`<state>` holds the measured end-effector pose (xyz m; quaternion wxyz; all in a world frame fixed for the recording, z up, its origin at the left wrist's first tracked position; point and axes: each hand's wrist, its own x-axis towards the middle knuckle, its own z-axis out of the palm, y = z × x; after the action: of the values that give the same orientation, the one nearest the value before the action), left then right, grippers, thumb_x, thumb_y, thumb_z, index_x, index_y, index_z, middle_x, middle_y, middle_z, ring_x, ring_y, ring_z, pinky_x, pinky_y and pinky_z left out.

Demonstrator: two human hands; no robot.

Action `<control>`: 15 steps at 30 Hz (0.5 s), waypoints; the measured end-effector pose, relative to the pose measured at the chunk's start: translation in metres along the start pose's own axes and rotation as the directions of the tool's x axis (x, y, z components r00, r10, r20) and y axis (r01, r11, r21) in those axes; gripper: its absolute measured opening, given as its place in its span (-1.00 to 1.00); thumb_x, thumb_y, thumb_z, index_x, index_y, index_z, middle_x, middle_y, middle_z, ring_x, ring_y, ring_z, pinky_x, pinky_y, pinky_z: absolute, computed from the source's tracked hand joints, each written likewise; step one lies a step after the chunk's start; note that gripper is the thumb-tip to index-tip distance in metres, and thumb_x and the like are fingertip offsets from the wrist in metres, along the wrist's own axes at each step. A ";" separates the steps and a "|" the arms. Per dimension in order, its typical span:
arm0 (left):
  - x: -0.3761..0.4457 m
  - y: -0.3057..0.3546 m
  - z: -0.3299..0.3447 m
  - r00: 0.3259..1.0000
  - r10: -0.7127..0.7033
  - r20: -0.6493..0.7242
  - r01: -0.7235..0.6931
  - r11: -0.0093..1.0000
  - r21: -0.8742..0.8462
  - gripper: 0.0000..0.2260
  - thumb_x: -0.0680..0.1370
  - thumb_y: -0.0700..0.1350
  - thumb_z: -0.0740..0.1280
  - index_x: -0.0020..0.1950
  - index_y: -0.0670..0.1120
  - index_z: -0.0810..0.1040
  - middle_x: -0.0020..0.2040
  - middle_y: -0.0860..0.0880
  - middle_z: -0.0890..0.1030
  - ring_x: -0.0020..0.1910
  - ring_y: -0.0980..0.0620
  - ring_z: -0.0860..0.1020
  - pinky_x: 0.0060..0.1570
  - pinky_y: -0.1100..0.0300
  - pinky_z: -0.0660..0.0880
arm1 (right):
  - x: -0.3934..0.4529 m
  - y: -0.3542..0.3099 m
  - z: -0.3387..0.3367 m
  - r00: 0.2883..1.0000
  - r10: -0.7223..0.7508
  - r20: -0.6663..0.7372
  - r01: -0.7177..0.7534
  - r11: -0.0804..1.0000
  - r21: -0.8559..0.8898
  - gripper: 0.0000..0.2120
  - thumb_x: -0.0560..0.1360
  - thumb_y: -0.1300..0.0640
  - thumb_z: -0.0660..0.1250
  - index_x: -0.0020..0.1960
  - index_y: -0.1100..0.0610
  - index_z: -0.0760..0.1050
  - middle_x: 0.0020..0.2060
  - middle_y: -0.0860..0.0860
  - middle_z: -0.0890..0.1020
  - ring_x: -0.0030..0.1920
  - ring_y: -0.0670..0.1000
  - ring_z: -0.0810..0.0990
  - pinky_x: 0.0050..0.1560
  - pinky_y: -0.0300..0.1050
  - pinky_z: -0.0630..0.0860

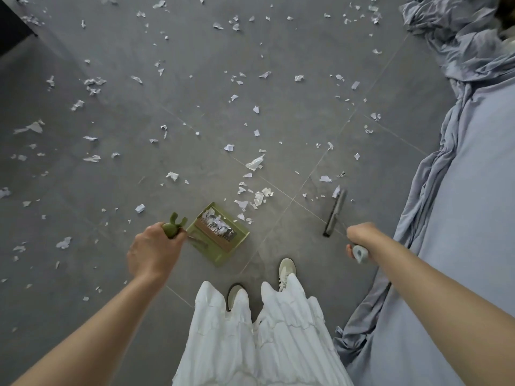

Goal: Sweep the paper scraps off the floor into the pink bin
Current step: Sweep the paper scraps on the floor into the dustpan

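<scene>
The left hand (154,250) grips the green handle (172,227) of a green dustpan (220,235) that sits on the grey tiled floor (195,79) just ahead of the person's shoes (287,270). The pan's open mouth faces about 1 o'clock, and a small heap of scraps lies inside it near the comb teeth. The right hand (359,240) is curled round the grey grip of a broom (335,213). The broom's head is a narrow dark bar whose long axis runs from about 7 o'clock to 1 o'clock, and it rests on the floor at 3 o'clock from the dustpan, well apart from it. White paper scraps (255,162) are strewn over the floor from 9 o'clock through 12 to 2 o'clock, with a denser cluster just beyond the pan's mouth. Crumpled blue-grey bedding (468,162) spills down along the 3 o'clock side.
</scene>
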<state>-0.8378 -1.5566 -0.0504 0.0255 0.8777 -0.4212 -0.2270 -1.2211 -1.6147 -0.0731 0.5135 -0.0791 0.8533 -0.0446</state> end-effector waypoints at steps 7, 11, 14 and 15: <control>-0.014 0.040 0.014 0.995 -0.075 -0.060 0.077 0.996 0.035 -0.71 0.48 0.12 0.39 -0.17 -0.12 0.63 -0.27 -0.18 0.56 -0.16 -0.26 0.56 -0.25 0.08 0.35 | 0.050 -0.025 -0.061 0.996 -0.069 -0.063 0.061 0.991 -0.117 -0.82 0.58 0.33 0.08 -0.19 0.21 0.31 -0.37 0.13 0.37 -0.45 0.05 0.35 -0.44 -0.22 0.30; -0.019 0.060 0.027 0.988 -0.135 -0.079 0.138 0.990 0.039 -0.70 0.46 0.14 0.40 -0.16 -0.11 0.64 -0.34 -0.13 0.49 -0.26 -0.21 0.49 -0.27 0.08 0.36 | 0.070 -0.045 -0.080 0.990 -0.116 -0.074 0.099 0.973 -0.207 -0.81 0.54 0.38 0.10 -0.24 0.25 0.31 -0.36 0.14 0.39 -0.44 0.07 0.40 -0.43 -0.17 0.35; -0.024 0.071 0.032 0.983 -0.157 -0.095 0.161 0.986 0.033 -0.69 0.46 0.12 0.42 -0.16 -0.14 0.65 -0.28 -0.22 0.57 -0.20 -0.26 0.55 -0.27 0.08 0.35 | 0.076 -0.060 -0.085 0.987 -0.154 -0.052 0.132 0.944 -0.301 -0.80 0.50 0.41 0.11 -0.28 0.26 0.33 -0.39 0.16 0.41 -0.44 0.09 0.42 -0.36 -0.08 0.35; -0.026 0.073 0.032 0.983 -0.157 -0.095 0.161 0.986 0.033 -0.69 0.47 0.10 0.43 -0.15 -0.16 0.65 -0.23 -0.26 0.60 -0.15 -0.30 0.57 -0.26 0.07 0.34 | 0.077 -0.063 -0.083 0.986 -0.164 -0.042 0.141 0.933 -0.332 -0.82 0.51 0.39 0.11 -0.25 0.26 0.35 -0.40 0.17 0.42 -0.44 0.10 0.43 -0.36 -0.08 0.35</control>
<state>-0.9188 -1.5799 -0.0521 0.0088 0.9183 -0.3527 -0.1793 -1.3247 -1.6914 -0.0915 0.4586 -0.2276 0.8572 0.0554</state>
